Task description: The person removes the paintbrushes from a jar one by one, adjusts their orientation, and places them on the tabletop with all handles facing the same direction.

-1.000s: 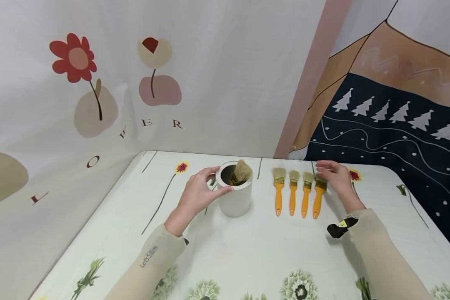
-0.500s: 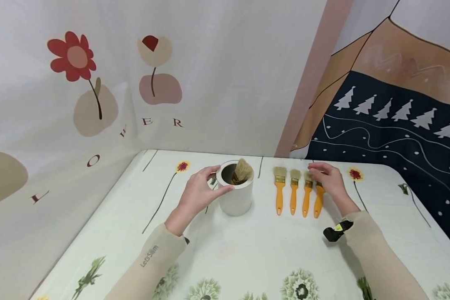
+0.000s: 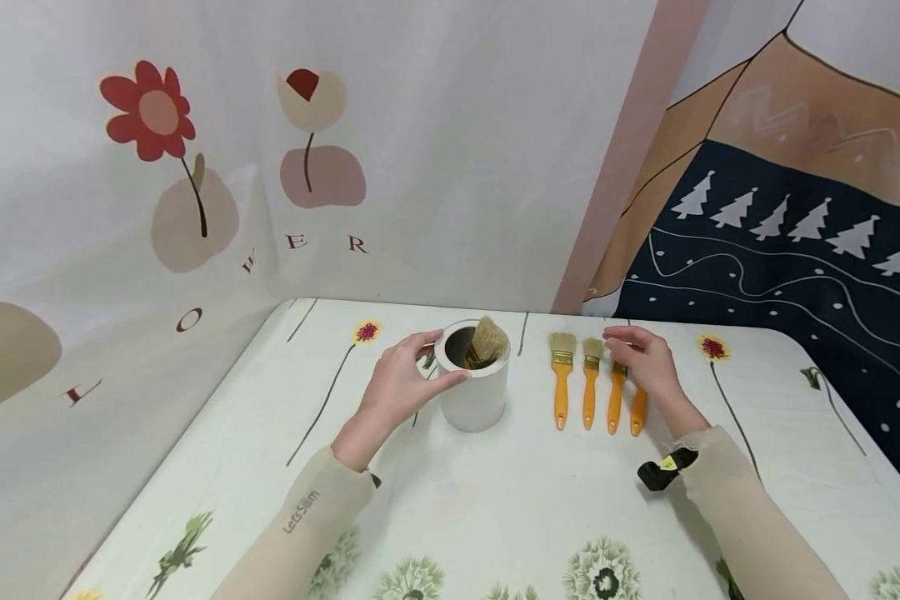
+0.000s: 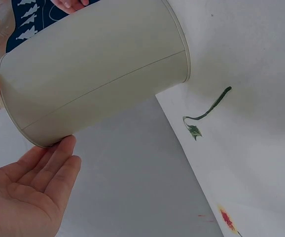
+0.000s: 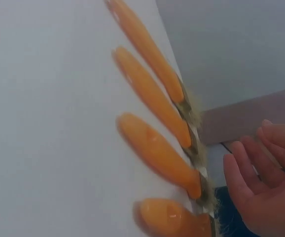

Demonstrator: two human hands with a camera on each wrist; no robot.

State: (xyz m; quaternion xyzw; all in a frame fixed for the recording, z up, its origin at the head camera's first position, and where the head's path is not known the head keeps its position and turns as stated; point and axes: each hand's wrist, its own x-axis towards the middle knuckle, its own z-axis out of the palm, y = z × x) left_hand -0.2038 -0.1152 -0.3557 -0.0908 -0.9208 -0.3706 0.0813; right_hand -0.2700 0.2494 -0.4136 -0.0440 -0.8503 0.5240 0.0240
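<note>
A white round pot stands upright on the table, with a paintbrush inside it, bristles up. My left hand holds the pot's rim, thumb on the near side and fingers on the far side; the left wrist view shows the fingertips against the rim. Several orange-handled paintbrushes lie in a row right of the pot, bristles pointing away from me. Over the two rightmost brushes hovers my right hand, fingers loosely bent and holding nothing. It hides their bristles in the head view.
A white flower-printed cloth covers the table. Behind it hangs a pale curtain with flower prints, and a dark tree-patterned cloth hangs at the right. A small black device is strapped at the right wrist.
My right hand has moved left along the row, from beside the rightmost brush to above the two rightmost ones. The left hand stays at the pot, and the brushes lie as before.
</note>
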